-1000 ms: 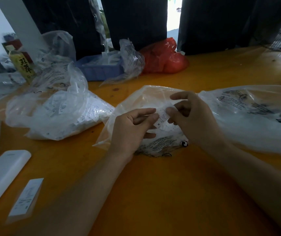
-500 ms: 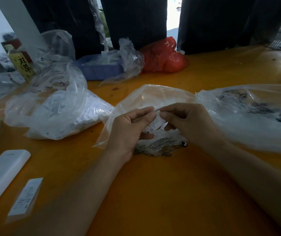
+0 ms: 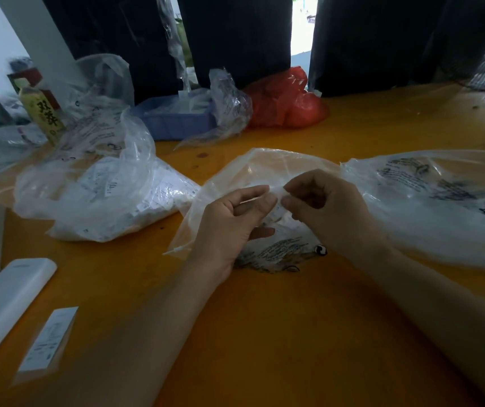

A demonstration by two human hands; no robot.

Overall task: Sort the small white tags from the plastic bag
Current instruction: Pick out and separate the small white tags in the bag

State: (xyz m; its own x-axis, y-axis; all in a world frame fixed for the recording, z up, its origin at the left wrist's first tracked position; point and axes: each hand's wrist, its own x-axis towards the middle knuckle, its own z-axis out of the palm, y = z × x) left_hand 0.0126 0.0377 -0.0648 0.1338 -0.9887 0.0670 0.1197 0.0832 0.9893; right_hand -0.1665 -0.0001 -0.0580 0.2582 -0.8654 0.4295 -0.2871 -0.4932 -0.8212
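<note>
On the orange desk (image 3: 264, 333), going from the left, we are seeing a white case (image 3: 3, 304), a loose tag (image 3: 49, 339) and a full bag of tags (image 3: 103, 189). At the middle, our left hand (image 3: 229, 221) and right hand (image 3: 326, 212) are meeting over a flat clear bag (image 3: 264, 171), each grip pinching one small white tag (image 3: 276, 198) between thumb and fingertips. Farther right, another printed bag (image 3: 440, 201) is lying. We are judging this the checking step; next, we are needing to read it and place it in the proper pile.
</note>
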